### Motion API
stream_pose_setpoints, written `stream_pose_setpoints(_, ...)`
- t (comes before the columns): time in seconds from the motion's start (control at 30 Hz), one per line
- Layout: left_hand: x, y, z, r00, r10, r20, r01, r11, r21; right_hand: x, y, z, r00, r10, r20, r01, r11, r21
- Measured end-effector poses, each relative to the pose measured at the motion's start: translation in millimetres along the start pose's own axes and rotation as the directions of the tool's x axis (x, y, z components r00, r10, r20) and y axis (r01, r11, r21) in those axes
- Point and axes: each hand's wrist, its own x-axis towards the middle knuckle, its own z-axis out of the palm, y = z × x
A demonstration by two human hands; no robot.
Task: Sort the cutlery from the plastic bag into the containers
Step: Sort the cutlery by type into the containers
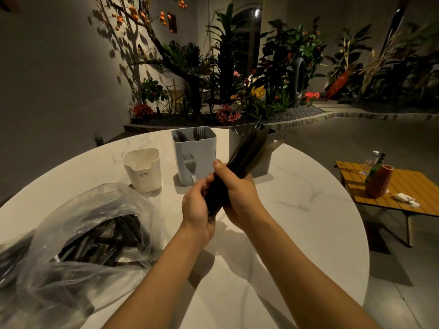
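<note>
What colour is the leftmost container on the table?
The container is cream white with small dark lettering, clearest in the head view.

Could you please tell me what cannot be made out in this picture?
Head view, all:
The bundle of cutlery: dark and blurred, so its pieces cannot be told apart; the left hand and right hand gripping it cover its lower end.
The grey container: partly hidden by the bundle.
The plastic bag: cut off by the left edge; crinkled plastic veils its contents.
</note>
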Motion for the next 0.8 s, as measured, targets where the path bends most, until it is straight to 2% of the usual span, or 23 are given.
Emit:
stream_pose_setpoints(0.17,35.6,18.0,33.0,0.982,0.15,0.11,-0.173,0.957,0.232,28.4,-60.3,-18.0,0.981,-0.185,0.058,0.193,0.964,-0.183)
stream_pose_setpoints(0.43,97.0,52.6,88.4,0.952,0.232,0.2,-0.292,0.887,0.359,107.6,-149.3,-43.5,0.914,-0.401,0.057,0.399,0.868,-0.295)
stream_pose_setpoints(0.6,129.5,59.7,107.2,0.946,0.25,0.208,-0.317,0.852,0.416,167.6,-159.8,-53.3,0.896,-0.444,0.014,0.417,0.828,-0.376)
stream_pose_setpoints(0.8,153.5,56.9,114.1,0.939,0.263,0.222,-0.336,0.838,0.43,220.6,-143.5,-65.0,0.833,-0.551,0.04,0.496,0.714,-0.494)
